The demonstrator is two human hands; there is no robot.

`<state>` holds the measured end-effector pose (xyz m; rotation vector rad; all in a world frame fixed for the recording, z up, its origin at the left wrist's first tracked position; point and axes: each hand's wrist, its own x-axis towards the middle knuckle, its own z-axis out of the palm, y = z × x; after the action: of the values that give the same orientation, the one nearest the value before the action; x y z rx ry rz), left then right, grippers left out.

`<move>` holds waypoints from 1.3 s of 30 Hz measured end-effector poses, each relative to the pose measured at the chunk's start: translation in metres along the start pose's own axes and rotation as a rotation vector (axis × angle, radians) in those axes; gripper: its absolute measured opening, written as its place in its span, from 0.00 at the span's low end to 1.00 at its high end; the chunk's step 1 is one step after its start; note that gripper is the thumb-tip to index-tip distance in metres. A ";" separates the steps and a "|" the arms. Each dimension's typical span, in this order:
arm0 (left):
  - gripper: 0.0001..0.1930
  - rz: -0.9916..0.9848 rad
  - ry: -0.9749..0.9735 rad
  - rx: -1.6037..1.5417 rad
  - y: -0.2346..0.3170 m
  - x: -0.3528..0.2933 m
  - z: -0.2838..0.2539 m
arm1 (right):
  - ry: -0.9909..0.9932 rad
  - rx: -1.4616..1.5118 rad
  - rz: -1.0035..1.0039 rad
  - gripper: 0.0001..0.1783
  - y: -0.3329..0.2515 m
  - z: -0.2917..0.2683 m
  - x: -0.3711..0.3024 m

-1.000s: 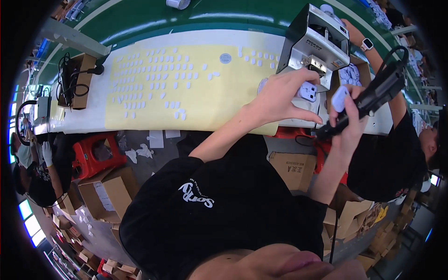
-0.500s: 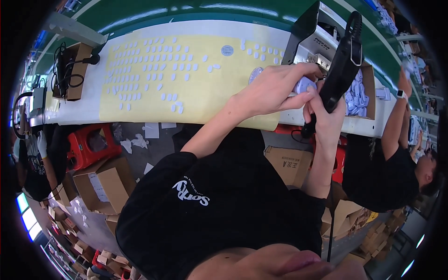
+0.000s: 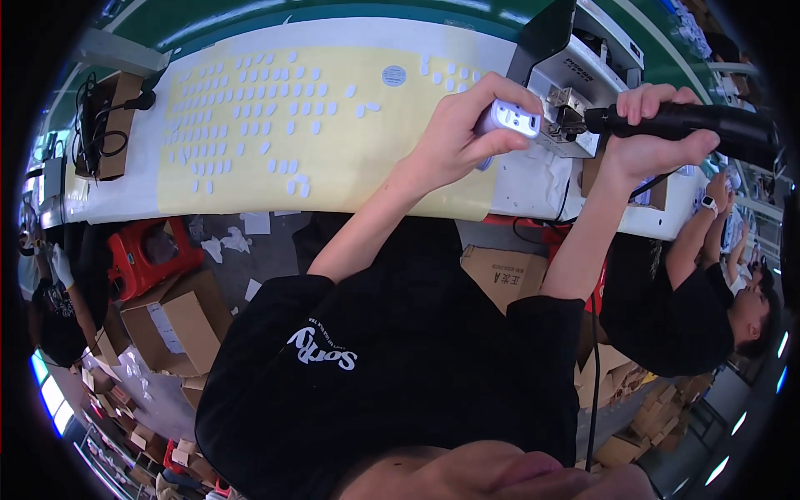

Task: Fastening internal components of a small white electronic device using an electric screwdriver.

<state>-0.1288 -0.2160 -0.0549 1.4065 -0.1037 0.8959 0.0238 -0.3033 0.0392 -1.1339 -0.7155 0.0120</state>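
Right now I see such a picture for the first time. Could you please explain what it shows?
There is no robot: a person works bare-handed. A wide camera worn on this person's head looks down, so straight edges bend. The left hand holds a white adapter. The right hand grips a black tool, one end pointing toward the metal machine; whether they touch, I cannot tell. On the white table lies a yellow sheet, with many small white pieces on it.
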 end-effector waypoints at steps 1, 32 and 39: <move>0.20 0.022 -0.016 0.001 0.000 0.000 0.000 | -0.025 -0.011 -0.002 0.38 0.002 0.000 -0.001; 0.18 -0.023 -0.028 0.057 0.016 0.000 -0.001 | -0.096 -0.109 -0.027 0.38 -0.015 0.014 -0.002; 0.19 0.023 -0.061 0.047 0.006 -0.001 -0.001 | -0.081 -0.078 0.008 0.36 0.004 0.005 -0.003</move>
<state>-0.1332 -0.2159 -0.0509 1.4793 -0.1461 0.8792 0.0204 -0.2983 0.0359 -1.2162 -0.7889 0.0372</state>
